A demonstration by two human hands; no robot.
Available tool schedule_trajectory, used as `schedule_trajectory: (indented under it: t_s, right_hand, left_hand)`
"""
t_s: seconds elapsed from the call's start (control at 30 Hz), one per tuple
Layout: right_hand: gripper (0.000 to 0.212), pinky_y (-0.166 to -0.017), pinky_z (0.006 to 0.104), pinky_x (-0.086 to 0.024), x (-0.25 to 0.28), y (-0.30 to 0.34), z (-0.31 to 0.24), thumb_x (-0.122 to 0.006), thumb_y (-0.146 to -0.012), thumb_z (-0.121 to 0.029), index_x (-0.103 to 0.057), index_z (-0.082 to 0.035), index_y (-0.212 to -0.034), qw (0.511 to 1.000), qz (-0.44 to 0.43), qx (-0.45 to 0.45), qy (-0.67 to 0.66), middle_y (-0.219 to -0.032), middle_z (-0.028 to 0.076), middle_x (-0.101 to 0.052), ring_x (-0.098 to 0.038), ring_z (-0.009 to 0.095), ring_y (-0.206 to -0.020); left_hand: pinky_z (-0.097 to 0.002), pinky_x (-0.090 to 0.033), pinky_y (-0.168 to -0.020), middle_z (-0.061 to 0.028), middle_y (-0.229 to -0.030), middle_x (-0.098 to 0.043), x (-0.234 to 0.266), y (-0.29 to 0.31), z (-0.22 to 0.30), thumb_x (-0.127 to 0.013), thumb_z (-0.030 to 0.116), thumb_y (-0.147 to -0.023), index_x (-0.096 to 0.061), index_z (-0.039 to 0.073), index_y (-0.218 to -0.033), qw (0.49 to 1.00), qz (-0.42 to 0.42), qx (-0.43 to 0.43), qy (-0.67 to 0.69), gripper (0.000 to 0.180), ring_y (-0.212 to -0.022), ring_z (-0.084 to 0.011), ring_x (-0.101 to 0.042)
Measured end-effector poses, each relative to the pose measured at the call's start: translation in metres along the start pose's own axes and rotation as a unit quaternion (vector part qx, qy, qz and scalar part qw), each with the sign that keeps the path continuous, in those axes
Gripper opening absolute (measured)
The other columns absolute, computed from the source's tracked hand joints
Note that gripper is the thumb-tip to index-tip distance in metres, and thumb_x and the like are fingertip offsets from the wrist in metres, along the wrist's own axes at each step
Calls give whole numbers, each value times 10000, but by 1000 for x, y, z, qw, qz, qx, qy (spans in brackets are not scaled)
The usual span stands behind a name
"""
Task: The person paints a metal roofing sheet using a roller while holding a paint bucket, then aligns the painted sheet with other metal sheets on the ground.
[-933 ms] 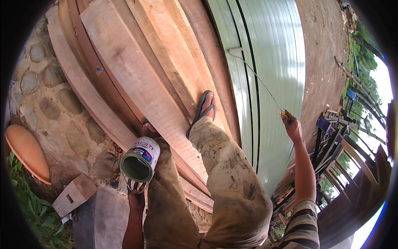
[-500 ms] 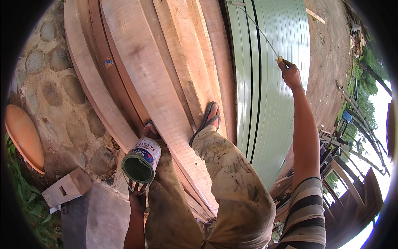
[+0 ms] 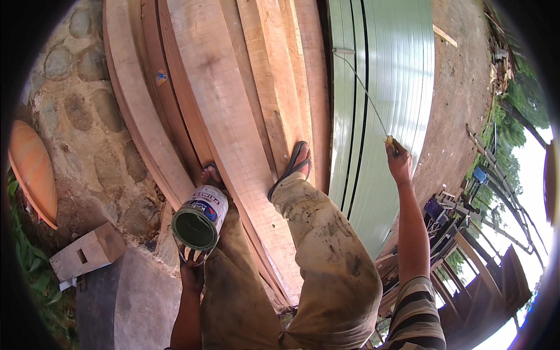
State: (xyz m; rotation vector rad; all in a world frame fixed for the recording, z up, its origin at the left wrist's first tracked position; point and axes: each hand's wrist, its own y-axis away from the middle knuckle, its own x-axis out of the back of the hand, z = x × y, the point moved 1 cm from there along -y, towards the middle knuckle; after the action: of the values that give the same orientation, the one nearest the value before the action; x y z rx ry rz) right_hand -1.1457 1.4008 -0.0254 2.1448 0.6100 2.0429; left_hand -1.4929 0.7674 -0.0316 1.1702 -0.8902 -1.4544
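Head view, items on record:
- Left hand (image 3: 192, 271): grasps a paint can (image 3: 199, 219) from beneath, fingers around its base, open mouth facing the camera, green inside.
- Right hand (image 3: 399, 163): clenched on the near end of a long thin rod (image 3: 363, 87), arm outstretched.
- Rod: far end rests against the green panels (image 3: 388, 76).
- Wooden planks (image 3: 227, 99): stacked underfoot, left of the panels.

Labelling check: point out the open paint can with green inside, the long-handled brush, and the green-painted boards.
open paint can with green inside (image 3: 197, 228): head view, on the green-coated inner wall.
long-handled brush (image 3: 363, 87): head view, mid-handle.
green-painted boards (image 3: 396, 76): head view, on the painted face.
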Motion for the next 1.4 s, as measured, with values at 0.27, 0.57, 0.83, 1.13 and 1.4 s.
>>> schedule_trajectory:
  t_s: [0.27, 0.57, 0.83, 1.13, 1.4]
  right_hand:
    - [430, -697, 484, -557, -5, 216, 100, -667, -961, -363, -690, -66, -1271, 989, -102, -102, 28, -903, 285, -695, -705, 434, -861]
    - [380, -773, 550, -559, -3, 400, 162, -648, -941, -407, -688, -205, -1261, 924, -281, -187, 182, -965, 212, -730, -693, 437, -909]
    - [441, -807, 529, -552, 30, 533, 97, -630, -962, -400, -683, -105, -1286, 935, -199, -290, 35, -1034, 249, -716, -696, 421, -987]
    - [432, -782, 441, -556, 100, 429, -74, -620, -985, -310, -669, 6, -1274, 980, 37, -144, -136, -1028, 262, -719, -734, 377, -955]
    - [436, -766, 470, -549, 163, 306, -220, -654, -952, -361, -697, -56, -1261, 987, 61, -33, -148, -983, 261, -724, -722, 404, -918]
  left_hand:
    - [-556, -354, -1210, -231, -1546, -356, 18, -3, 13, -518, -32, -677, -268, 97, -1567, 999, -27, -9, -35, 933, -1402, -468, -428]
    - [-554, -372, -1199, -262, -1534, -370, 40, -5, 39, -499, -61, -680, -260, 98, -1574, 996, -32, -16, -76, 939, -1385, -463, -460]
    - [-579, -399, -1175, -263, -1526, -340, 58, 26, 84, -448, -105, -642, -317, 122, -1504, 999, -16, -34, -36, 901, -1374, -468, -444]
    - [-551, -524, -1047, -257, -1530, -341, 51, 99, 133, -404, -158, -703, -286, 139, -1507, 995, -8, -66, 72, 865, -1322, -483, -481]
    - [-574, -473, -1103, -301, -1534, -322, 49, 186, 178, -394, -165, -748, -189, 98, -1532, 978, -17, -128, 166, 852, -1358, -468, -462]
